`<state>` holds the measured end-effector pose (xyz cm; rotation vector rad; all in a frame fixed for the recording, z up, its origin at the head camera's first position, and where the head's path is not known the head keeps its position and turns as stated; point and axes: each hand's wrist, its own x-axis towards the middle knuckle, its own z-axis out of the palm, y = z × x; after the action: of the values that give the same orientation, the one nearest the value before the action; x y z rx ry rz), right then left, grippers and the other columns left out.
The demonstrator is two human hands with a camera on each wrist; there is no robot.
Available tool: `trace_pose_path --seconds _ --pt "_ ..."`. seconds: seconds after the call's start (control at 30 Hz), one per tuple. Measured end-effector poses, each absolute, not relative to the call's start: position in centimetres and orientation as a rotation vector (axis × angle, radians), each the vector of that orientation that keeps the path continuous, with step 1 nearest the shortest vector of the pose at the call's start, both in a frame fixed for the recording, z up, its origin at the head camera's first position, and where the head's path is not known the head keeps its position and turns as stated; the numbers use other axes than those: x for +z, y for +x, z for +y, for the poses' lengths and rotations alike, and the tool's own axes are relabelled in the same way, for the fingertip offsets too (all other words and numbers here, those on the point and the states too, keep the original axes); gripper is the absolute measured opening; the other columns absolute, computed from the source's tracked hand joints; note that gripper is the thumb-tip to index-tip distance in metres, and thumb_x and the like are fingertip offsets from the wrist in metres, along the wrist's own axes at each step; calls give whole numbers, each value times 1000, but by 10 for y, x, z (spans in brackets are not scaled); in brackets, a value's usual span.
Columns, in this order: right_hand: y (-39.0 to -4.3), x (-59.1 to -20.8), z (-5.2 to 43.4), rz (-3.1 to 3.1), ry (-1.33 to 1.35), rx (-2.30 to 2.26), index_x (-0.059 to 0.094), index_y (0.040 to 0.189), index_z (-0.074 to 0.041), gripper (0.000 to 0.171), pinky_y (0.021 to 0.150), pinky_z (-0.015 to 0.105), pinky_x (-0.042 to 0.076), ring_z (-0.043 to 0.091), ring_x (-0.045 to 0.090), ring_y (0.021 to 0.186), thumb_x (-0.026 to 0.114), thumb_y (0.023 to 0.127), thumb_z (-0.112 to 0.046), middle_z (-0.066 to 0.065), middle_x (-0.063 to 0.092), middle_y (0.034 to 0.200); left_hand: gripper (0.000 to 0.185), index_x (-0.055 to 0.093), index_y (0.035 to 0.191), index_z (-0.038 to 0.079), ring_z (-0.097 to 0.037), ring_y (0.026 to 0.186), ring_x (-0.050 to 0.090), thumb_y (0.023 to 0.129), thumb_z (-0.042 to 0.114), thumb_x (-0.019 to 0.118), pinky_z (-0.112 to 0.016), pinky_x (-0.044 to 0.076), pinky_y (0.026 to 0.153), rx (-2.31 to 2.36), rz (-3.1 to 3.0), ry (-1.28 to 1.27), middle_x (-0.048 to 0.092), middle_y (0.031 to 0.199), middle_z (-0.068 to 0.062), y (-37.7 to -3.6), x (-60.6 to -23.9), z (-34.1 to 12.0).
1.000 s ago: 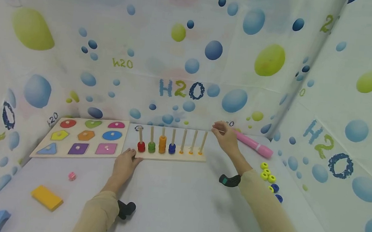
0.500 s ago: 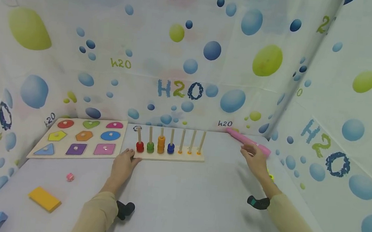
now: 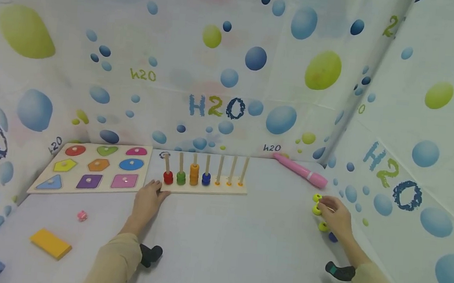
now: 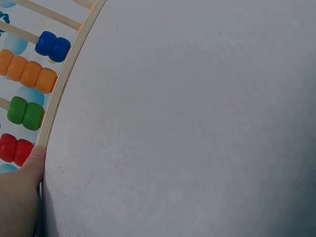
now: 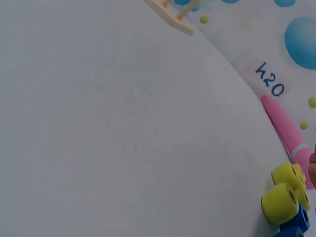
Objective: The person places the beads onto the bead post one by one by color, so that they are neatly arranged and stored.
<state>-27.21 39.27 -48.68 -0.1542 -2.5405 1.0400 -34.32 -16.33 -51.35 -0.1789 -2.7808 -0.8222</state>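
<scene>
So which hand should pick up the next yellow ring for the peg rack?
Right. The right hand is already at the yellow rings by the wall, apparently touching them. The left hand rests against the peg rack near the red rings, seemingly steadying it, far from them.

My left hand (image 3: 147, 201) sits just left of centre in the head view, palm down, fingers extended and relaxed, forearm running down to the lower edge. My right hand (image 3: 336, 216) is at the right of the frame, fingers loosely curled downward, forearm angling toward the lower right corner.
</scene>
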Motion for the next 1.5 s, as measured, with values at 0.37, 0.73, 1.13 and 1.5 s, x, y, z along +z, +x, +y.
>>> trace_pose_path --seconds 0.37,0.73,1.13,1.5 --pt "-231 -504 410 -2539 -280 916 55 118 -4 33 74 1 44 28 61 103 61 93 -24 13 65 111 49 57 121 -11 -46 123 43 87 21 70 -56 36 101 -829 -2765 -196 54 125 -30 -341 -514 -164" --pt "-210 -506 421 -2494 -439 831 53 121 -1 27 89 35 49 32 58 109 50 96 -12 16 61 116 51 56 121 -12 -45 122 44 87 23 70 -55 36 101 -805 -2749 -196 54 124 -30 -345 -516 -163" --pt "-216 -513 434 -2679 -260 758 52 125 0 36 84 43 51 36 59 106 61 91 -7 22 60 119 51 56 122 -10 -44 124 44 87 24 69 -54 37 101 -810 -2774 -174 54 125 -28 -343 -514 -162" --pt "-218 -505 431 -2712 -237 798 53 123 0 36 87 50 50 39 57 107 60 93 -17 23 60 117 50 57 121 -11 -45 122 45 87 24 70 -55 37 101 -792 -2770 -186 55 123 -29 -343 -512 -164"
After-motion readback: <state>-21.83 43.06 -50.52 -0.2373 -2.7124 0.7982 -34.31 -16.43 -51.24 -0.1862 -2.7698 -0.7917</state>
